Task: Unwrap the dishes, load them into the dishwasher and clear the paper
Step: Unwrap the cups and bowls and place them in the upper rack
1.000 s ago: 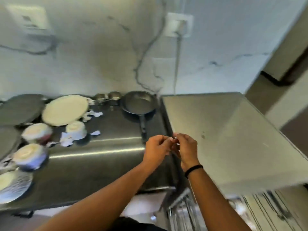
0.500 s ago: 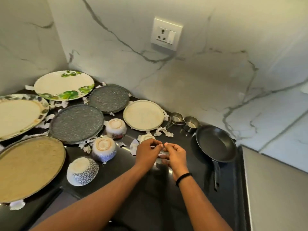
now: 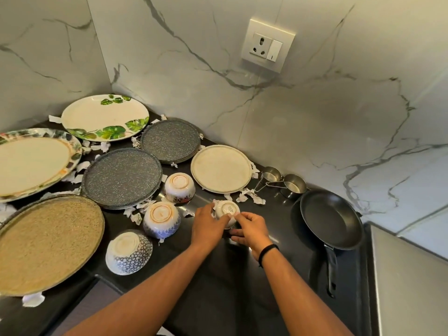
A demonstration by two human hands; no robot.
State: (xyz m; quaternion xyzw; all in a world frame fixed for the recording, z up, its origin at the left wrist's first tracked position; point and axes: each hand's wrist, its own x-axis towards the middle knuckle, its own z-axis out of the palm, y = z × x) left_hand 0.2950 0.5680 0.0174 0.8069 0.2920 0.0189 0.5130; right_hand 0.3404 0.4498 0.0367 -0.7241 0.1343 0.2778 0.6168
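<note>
On the black desk, left of the frying pan: one small white cup, upturned, base showing. Left hand and right hand both grip its sides, fingers curled round it. Further left of the pan: three upturned bowls, two speckled grey plates, a cream plate. Torn paper scraps lie between cup and cream plate. Two steel measuring cups stand just behind the pan.

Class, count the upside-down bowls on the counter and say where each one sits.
4. Red-patterned bowl beside the cream plate; blue-banded bowl in front of it; dotted bowl nearest the counter edge; small white bowl between both hands. None looks hidden.
</note>
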